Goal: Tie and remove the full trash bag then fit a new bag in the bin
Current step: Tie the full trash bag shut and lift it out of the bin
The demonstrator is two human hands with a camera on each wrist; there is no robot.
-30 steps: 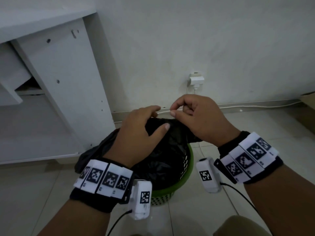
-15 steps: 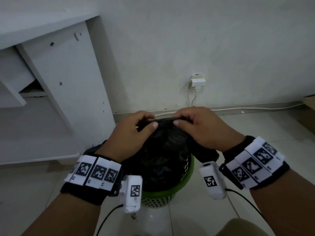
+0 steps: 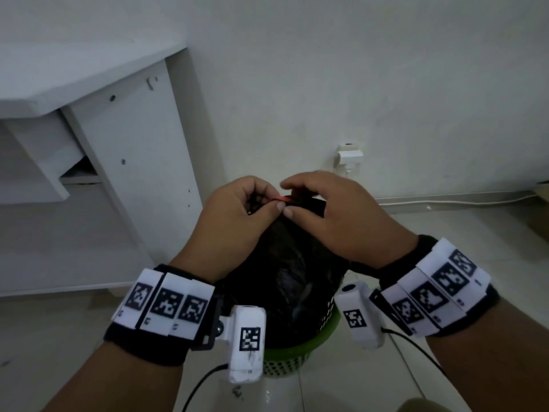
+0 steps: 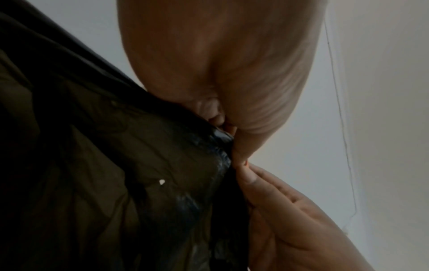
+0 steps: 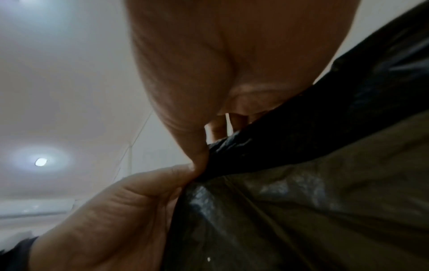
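Note:
A full black trash bag (image 3: 285, 263) stands in a small green perforated bin (image 3: 297, 355) on the floor. Its top is gathered up between my hands. My left hand (image 3: 252, 203) pinches the gathered plastic (image 4: 209, 146) from the left. My right hand (image 3: 300, 200) pinches it from the right (image 5: 232, 152). A short red drawstring (image 3: 282, 199) shows between the two sets of fingertips. The bag's mouth is hidden under my fingers.
A white desk panel (image 3: 133, 173) stands close to the left of the bin. The white wall behind carries a plugged-in adapter (image 3: 350, 156), and a white cable (image 3: 445, 200) runs along the baseboard. Pale floor tiles (image 3: 460, 227) lie to the right.
Both hands have lifted and drawn together over the bin, bunching the bag's top. The red drawstring now shows between the fingertips.

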